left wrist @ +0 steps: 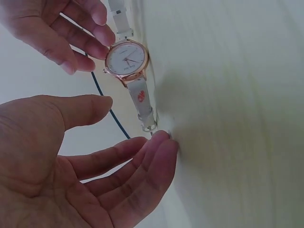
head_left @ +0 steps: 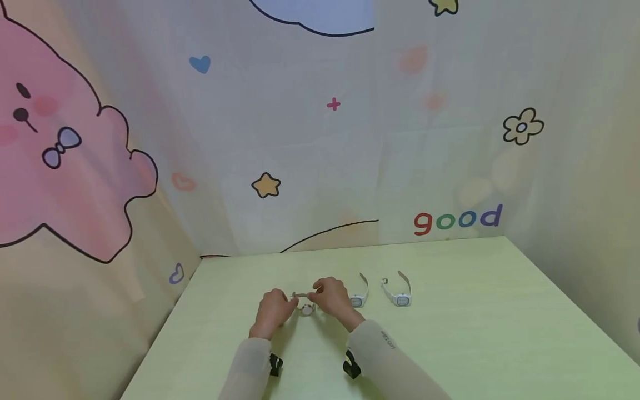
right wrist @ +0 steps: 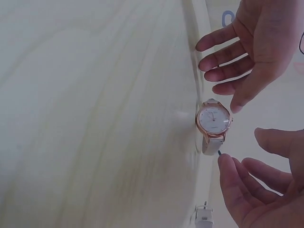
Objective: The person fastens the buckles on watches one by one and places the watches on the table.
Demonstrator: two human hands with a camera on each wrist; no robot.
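A wristwatch with a round white dial, rose-gold case and white strap [head_left: 307, 310] lies on the table between both hands. In the left wrist view, the watch [left wrist: 126, 59] shows a red mark on its strap. The left hand [head_left: 274, 309] is at the strap's buckle end; its fingertips [left wrist: 164, 140] are right at the buckle [left wrist: 149, 127], with the thumb apart from them. On the other side, the right hand [head_left: 332, 297] has its fingertips [right wrist: 227, 164] close by the strap's other part [right wrist: 210, 146], its thumb also held apart.
Two white watches with squarish faces, one [head_left: 357, 300] just right of the right hand and another [head_left: 402, 300] farther right, lie on the pale green table [head_left: 480, 333]. A printed cloth [head_left: 320, 139] hangs behind the table's back edge. Black bands [head_left: 352, 364] are on both wrists.
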